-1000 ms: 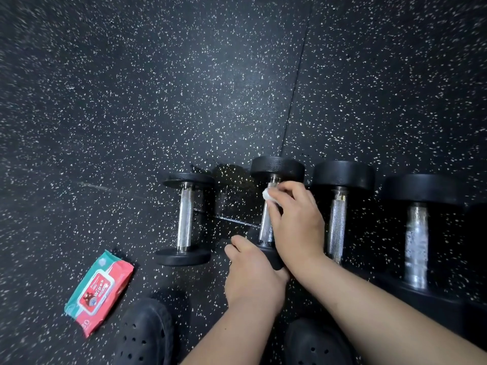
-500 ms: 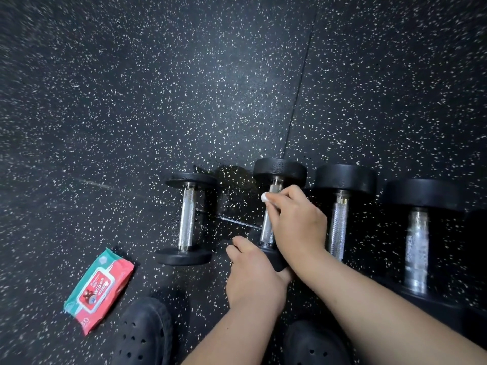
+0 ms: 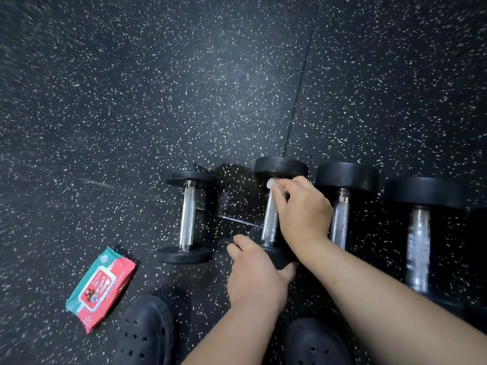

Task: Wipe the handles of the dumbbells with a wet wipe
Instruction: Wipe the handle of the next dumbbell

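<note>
Four dumbbells lie side by side on a black speckled rubber floor (image 3: 184,88), handles running 12 to 6 o'clock: first dumbbell (image 3: 187,217), the smallest, at the 9 o'clock end of the row; second dumbbell (image 3: 269,225) just beside it at 3 o'clock; third dumbbell (image 3: 340,219) next; fourth dumbbell (image 3: 417,246), the largest, at the 3 o'clock end. One wet wipe (image 3: 271,183), white and bunched, sits on the second dumbbell's metal handle at its 12 o'clock end, touching the far black head. Right hand (image 3: 303,212): fingers curled over the handle, clasping the wipe against it. Left hand (image 3: 255,275): fingers wrapped over the near head of the same dumbbell at 6 o'clock, gripping it. One pack of wipes (image 3: 101,288), red and green, lies flat on the floor at 8 o'clock of the row, well apart from the first dumbbell. Two black perforated clogs, left clog (image 3: 146,333) and right clog (image 3: 313,343), stand at 6 o'clock, near the forearms. One floor seam (image 3: 303,75) runs from 12 o'clock down to the second dumbbell.
</note>
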Demonstrator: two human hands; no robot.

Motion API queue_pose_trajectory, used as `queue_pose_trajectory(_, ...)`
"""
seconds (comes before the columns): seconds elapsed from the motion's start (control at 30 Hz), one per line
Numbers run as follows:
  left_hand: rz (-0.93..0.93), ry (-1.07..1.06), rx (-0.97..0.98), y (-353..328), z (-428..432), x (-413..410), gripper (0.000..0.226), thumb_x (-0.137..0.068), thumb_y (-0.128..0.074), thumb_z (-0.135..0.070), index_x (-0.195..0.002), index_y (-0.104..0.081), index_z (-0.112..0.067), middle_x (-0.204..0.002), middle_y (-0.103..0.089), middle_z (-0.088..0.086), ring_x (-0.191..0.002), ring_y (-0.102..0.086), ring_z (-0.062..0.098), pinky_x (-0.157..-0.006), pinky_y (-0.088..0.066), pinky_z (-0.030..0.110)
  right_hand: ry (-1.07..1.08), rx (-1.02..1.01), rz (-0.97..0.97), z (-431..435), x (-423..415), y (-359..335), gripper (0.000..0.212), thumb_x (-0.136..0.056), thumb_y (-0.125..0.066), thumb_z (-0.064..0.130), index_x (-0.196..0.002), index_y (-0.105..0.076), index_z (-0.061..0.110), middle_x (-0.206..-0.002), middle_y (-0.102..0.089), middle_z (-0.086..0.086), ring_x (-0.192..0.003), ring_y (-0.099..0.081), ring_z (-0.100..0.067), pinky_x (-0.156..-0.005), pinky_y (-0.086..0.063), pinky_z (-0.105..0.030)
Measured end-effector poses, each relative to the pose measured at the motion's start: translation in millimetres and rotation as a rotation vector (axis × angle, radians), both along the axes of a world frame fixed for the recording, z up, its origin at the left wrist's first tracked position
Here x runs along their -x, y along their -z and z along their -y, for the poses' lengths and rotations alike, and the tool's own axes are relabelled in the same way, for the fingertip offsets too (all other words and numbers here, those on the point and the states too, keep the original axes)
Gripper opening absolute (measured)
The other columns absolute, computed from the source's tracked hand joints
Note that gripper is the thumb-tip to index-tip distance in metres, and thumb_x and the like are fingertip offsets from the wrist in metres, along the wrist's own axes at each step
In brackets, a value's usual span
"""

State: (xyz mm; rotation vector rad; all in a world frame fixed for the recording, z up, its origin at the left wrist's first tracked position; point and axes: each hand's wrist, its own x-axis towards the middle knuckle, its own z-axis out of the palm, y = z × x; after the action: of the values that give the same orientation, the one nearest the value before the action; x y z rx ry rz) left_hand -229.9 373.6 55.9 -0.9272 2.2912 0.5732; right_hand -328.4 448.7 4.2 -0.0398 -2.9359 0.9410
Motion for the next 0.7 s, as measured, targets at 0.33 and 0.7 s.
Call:
queue_pose_trajectory(0.33,-0.016,-0.001,0.000,0.0,-0.4,-0.4,0.102,-0.073,-0.082,-0.066,-0.139,-0.027,-0.010,-0.132,-0.039,0.006,-0.107,-0.068,0.030,-0.081,-0.054,0.041,0.225,0.250,0.179,-0.5,-11.2,1.0,0.009,-0.096,-0.070,0.044,-0.100,-0.076,0.038,-0.092,-0.070,0.013,-0.083,-0.065,-0.014,-0.072,-0.049,-0.033)
queue_pose_trajectory(0.7,-0.015,-0.004,0.002,-0.5,-1.0,-0.1,0.101,-0.075,-0.081,-0.064,-0.141,-0.026,-0.010,-0.134,-0.038,0.005,-0.107,-0.067,0.029,-0.078,-0.051,0.039,0.367,0.376,0.311,2.6,-12.3,2.2,0.010,-0.095,-0.069,0.047,-0.094,-0.074,0.038,-0.085,-0.073,0.016,-0.081,-0.067,-0.011,-0.075,-0.051,-0.031)
